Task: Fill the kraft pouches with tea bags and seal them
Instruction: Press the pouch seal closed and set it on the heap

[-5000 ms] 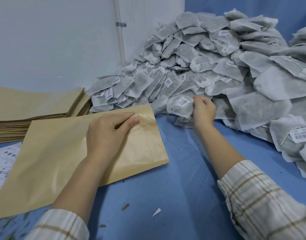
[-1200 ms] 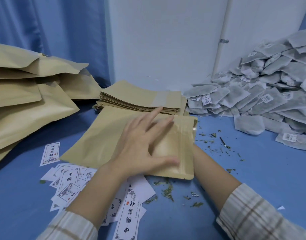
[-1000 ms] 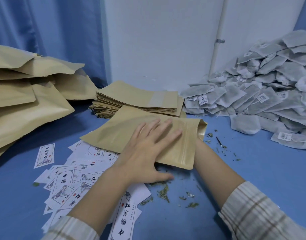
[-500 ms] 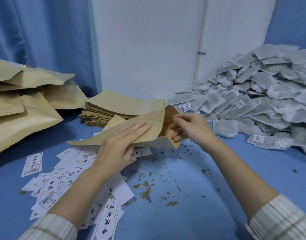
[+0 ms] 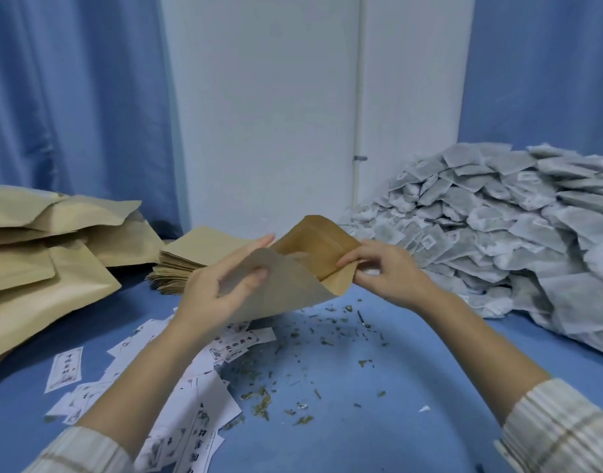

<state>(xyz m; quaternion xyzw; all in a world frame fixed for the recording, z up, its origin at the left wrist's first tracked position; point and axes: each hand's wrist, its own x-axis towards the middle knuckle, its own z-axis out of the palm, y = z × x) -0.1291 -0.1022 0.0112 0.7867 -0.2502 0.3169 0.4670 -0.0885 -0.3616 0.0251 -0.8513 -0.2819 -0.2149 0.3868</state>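
**A:** Nearest the camera, just below the raised kraft pouch point(image 5: 293, 278): printed label cards point(image 5: 197, 363) fanned over the blue table point(image 5: 378, 421), loose tea crumbs point(image 5: 262, 402) strewn among them.

**B:** Above those cards, held clear of the table: the pouch itself, mouth tilted up and to the right, brown lining showing. Looks mid-opening, judging by the gape.

**A:** Left hand point(image 5: 221, 288) clamped on the pouch's near wall, thumb in front, fingers behind. Right hand point(image 5: 385, 271) pinching the mouth's right corner, fingertips closed on the paper edge.

**B:** Best handled, probably, by drawing the two walls apart evenly, keeping the zip strip unbent. Thin paper, likely to crease or tear under a sharp tug.

**A:** Worth widening the mouth fully before any reach; a half-open mouth likely to snag soft bags.

**B:** Right of the pouch, a little farther back: a big heap of grey tea bags point(image 5: 497, 233), within easy reach of the right hand.

**A:** Behind the pouch: a flat stack of empty pouches point(image 5: 191, 261). Left of it: plump filled pouches point(image 5: 47, 254) piled up.

**B:** Farthest back: a white wall panel point(image 5: 266, 114) flanked by blue curtains point(image 5: 71, 97).

**A:** Whether anything sits inside the held pouch: impossible to tell from here.
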